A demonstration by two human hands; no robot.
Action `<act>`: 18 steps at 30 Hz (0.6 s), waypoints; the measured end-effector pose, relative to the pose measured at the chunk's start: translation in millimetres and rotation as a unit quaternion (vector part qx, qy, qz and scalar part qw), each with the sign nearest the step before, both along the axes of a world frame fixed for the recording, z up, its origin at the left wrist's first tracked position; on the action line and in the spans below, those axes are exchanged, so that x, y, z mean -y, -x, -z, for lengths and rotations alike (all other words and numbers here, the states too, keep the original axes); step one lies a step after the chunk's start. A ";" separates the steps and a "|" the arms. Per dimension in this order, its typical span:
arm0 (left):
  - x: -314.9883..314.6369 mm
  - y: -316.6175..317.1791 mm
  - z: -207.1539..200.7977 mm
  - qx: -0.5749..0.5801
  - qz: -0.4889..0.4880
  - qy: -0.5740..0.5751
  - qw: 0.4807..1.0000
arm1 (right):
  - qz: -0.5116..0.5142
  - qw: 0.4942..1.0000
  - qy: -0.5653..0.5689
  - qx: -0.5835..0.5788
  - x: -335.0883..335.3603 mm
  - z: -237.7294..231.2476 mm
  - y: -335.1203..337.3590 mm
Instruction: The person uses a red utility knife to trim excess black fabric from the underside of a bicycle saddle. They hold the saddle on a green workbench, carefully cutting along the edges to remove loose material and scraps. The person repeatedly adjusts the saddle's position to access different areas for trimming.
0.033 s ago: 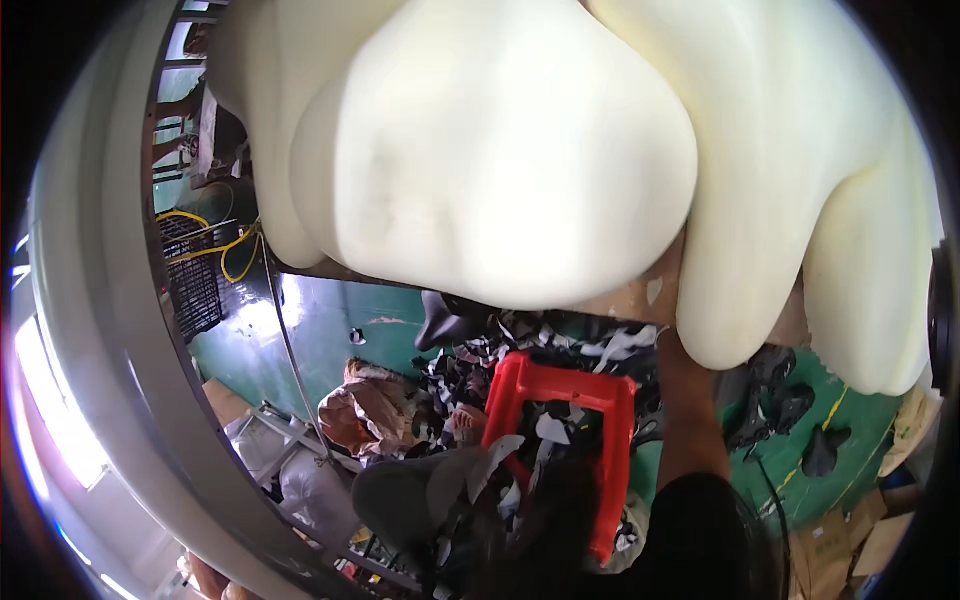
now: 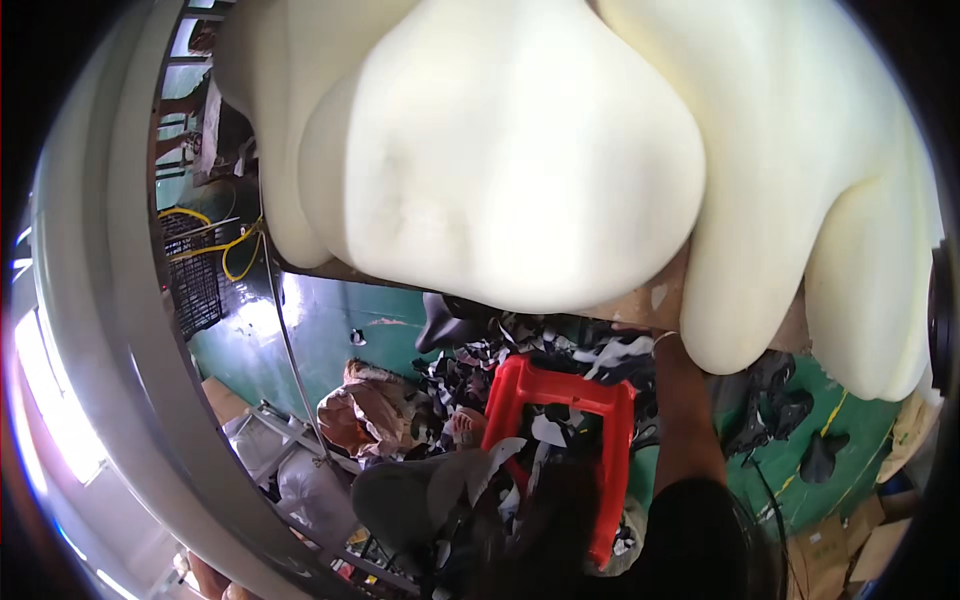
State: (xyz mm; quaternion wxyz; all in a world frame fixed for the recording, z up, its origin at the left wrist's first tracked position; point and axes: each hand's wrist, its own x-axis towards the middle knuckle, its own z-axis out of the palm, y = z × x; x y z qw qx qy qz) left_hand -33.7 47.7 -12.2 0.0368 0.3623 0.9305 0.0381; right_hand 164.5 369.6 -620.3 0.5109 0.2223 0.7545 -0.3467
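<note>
Several large, smooth, cream-coloured saddle-shaped pieces (image 2: pixel 520 180) fill the upper view, very close up. One broad rounded piece is in the middle, and a narrower lobe (image 2: pixel 735 300) hangs down at its right. Below them shows part of a brown board edge (image 2: pixel 655 295). My right forearm (image 2: pixel 690 420) rises from the lower edge in a dark sleeve. Its wrist reaches the underside of the narrow lobe, where the cream pieces and the board hide my right hand and its fingers. My left hand does not show.
A red plastic stool (image 2: pixel 560 375) stands below, amid dark and pale scraps (image 2: pixel 470 365) on the green floor. Black bicycle saddles (image 2: pixel 822 457) lie at the right. An open sack (image 2: pixel 370 410), a black crate (image 2: pixel 193 290) and a grey curved frame (image 2: pixel 120 250) are at the left.
The cream pieces sit slightly farther right and lower in view. My right forearm appears slightly farther left, with a little more of the wrist showing.
</note>
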 end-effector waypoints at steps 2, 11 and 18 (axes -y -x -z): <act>1.9 0.2 -2.7 0.005 -0.003 0.000 1.000 | -0.021 0.996 0.072 0.053 38.5 6.0 -27.0; 2.4 -6.1 -16.5 0.022 0.012 -0.019 1.000 | 0.266 0.955 -0.127 -0.015 76.9 -85.5 -71.6; -6.0 -8.7 -20.6 0.003 0.018 -0.045 0.999 | 0.349 0.855 -0.217 -0.316 102.9 -235.3 -153.2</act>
